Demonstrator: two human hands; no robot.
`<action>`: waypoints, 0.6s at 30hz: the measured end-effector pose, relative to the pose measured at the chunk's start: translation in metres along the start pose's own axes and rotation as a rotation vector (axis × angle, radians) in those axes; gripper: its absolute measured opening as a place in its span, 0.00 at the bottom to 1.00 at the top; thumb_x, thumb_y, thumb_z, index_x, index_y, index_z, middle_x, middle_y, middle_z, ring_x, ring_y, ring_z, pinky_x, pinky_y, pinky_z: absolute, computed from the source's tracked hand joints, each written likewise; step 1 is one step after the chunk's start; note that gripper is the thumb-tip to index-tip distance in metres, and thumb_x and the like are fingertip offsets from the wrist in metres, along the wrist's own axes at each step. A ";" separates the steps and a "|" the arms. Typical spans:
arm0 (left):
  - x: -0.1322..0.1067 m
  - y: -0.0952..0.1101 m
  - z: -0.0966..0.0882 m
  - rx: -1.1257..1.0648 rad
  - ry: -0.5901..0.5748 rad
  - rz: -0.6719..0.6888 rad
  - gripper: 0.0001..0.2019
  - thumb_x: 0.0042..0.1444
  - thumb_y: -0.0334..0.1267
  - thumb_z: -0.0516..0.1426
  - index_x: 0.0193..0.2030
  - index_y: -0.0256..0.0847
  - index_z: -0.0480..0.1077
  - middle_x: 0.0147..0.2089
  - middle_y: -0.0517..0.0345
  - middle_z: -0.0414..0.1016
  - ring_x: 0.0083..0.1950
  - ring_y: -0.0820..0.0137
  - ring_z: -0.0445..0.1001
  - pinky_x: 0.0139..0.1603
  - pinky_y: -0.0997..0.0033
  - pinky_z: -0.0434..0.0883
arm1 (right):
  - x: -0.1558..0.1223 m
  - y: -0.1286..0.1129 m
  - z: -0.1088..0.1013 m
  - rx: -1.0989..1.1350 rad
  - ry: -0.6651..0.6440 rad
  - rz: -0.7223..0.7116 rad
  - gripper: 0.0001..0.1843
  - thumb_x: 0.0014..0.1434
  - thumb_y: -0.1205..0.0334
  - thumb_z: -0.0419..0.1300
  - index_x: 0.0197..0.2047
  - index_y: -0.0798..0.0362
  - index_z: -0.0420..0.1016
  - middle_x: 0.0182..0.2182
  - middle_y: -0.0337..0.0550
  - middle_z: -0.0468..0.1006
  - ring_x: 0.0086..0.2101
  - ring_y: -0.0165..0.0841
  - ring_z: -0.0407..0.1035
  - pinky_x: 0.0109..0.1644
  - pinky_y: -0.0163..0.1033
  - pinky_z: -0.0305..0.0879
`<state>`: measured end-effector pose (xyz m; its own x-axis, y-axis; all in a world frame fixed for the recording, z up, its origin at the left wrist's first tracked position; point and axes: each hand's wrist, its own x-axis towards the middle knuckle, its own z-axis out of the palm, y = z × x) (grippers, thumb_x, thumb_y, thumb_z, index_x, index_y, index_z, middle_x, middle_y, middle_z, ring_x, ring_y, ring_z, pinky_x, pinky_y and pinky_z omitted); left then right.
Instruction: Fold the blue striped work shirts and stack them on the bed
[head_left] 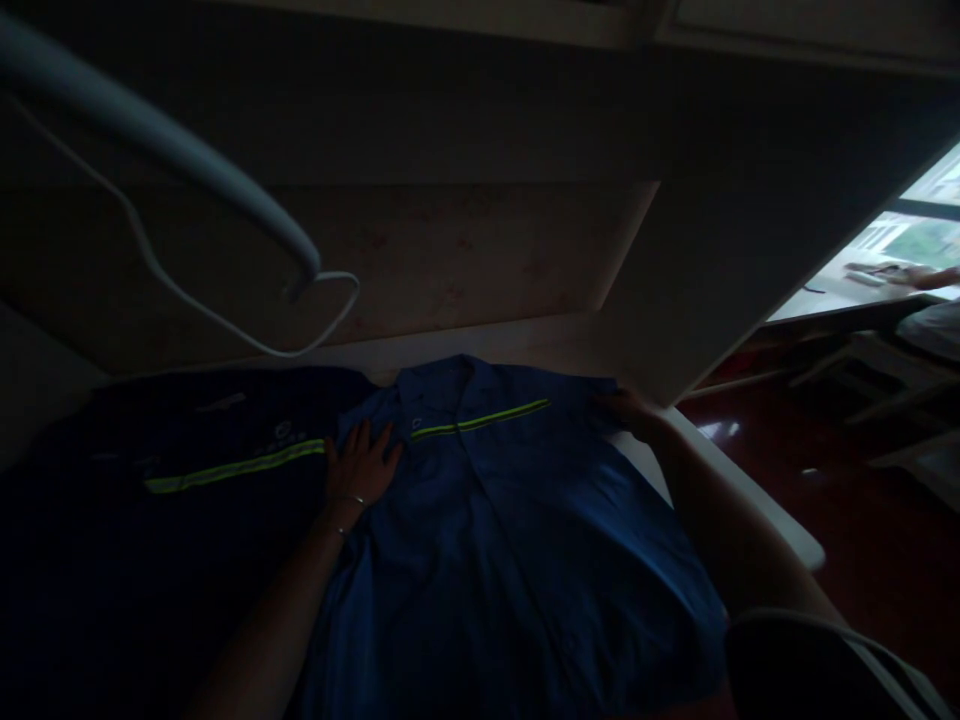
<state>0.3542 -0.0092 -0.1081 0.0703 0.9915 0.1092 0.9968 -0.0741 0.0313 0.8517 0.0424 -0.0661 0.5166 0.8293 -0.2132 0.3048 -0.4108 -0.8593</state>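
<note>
A blue short-sleeved work shirt (480, 500) lies spread out, front side up, with its collar at the far end and a yellow-green stripe across the chest. My left hand (364, 462) rests flat on its left sleeve, fingers apart, with a thin bracelet at the wrist. At the opposite sleeve's edge, my right hand (624, 408) is closed around the cloth, its fingers partly lost in shadow. A darker navy work garment (225, 540) with a similar stripe and a small chest logo lies to the left, touching or overlapping the blue shirt.
Overhead at the left hangs a pale lamp-like arm (187, 160) with a loose white cable (225, 325). A panel (720, 230) stands at the right, a patterned back wall (465, 250) behind. Beyond are a reddish floor (840, 560), stools, a window and another person's arm (930, 278).
</note>
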 end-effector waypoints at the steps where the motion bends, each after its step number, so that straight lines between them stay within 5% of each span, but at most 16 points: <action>1: 0.000 0.001 -0.001 0.013 0.000 0.001 0.31 0.63 0.59 0.39 0.68 0.50 0.59 0.72 0.39 0.55 0.71 0.47 0.53 0.65 0.26 0.38 | -0.003 0.000 -0.003 0.002 -0.046 0.026 0.06 0.52 0.64 0.67 0.32 0.58 0.79 0.28 0.51 0.80 0.27 0.33 0.73 0.31 0.36 0.67; 8: -0.003 0.004 -0.007 0.046 0.006 -0.010 0.31 0.64 0.58 0.37 0.68 0.52 0.59 0.71 0.43 0.57 0.71 0.51 0.54 0.67 0.29 0.42 | -0.026 0.029 -0.032 -0.142 -0.018 0.195 0.16 0.57 0.50 0.63 0.32 0.57 0.75 0.23 0.49 0.77 0.25 0.37 0.72 0.26 0.38 0.67; 13: -0.004 0.004 -0.007 0.043 0.015 -0.008 0.30 0.64 0.58 0.37 0.68 0.52 0.60 0.71 0.44 0.58 0.71 0.52 0.55 0.68 0.33 0.45 | -0.041 0.036 -0.030 -0.098 -0.043 0.281 0.22 0.55 0.44 0.65 0.39 0.56 0.74 0.27 0.52 0.78 0.26 0.39 0.74 0.28 0.41 0.70; 18: -0.004 0.005 -0.008 0.033 0.023 -0.019 0.30 0.64 0.57 0.39 0.67 0.51 0.61 0.71 0.45 0.58 0.70 0.54 0.56 0.68 0.35 0.46 | -0.053 0.016 -0.006 0.161 -0.167 0.009 0.18 0.56 0.50 0.66 0.45 0.53 0.73 0.33 0.47 0.80 0.29 0.38 0.75 0.32 0.41 0.73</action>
<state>0.3583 -0.0148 -0.1004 0.0506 0.9900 0.1313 0.9987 -0.0511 0.0008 0.8339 -0.0101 -0.0655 0.3746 0.8828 -0.2835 0.1619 -0.3634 -0.9175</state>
